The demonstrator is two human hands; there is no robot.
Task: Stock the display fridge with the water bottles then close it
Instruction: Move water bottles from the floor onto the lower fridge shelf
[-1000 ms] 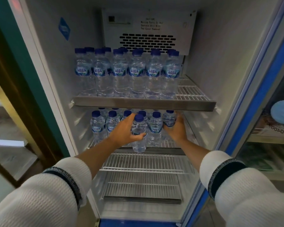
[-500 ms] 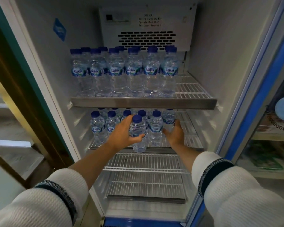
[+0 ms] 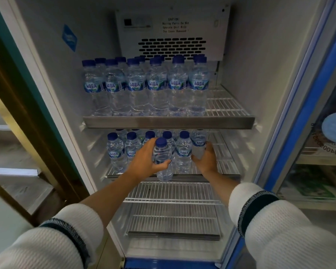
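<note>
Not much shifted over the last second — my left hand (image 3: 146, 162) kept its fingers wrapped round a bottle (image 3: 162, 160) at the second shelf (image 3: 225, 172) edge, right hand (image 3: 206, 159) stayed curled round the end bottle (image 3: 198, 145). Lower shelves were bare, door (image 3: 318, 94) open — plenty left.

A teal vertical frame (image 3: 17, 78) stands at the left edge of the view, with a brown wooden post (image 3: 6, 105) just beside it. Pale horizontal ledges (image 3: 10, 171) lie behind the post, one above another. At the right edge, a neighbouring glass-fronted cabinet (image 3: 318, 171) carries a round light-blue sticker (image 3: 335, 127) and a line of printed digits (image 3: 332, 150), readable only in part. Green packaged goods (image 3: 308, 183) lie on a shelf inside this cabinet; their type cannot be determined. White knitted sleeves (image 3: 291, 235) with dark cuff bands occupy both lower corners.
</note>
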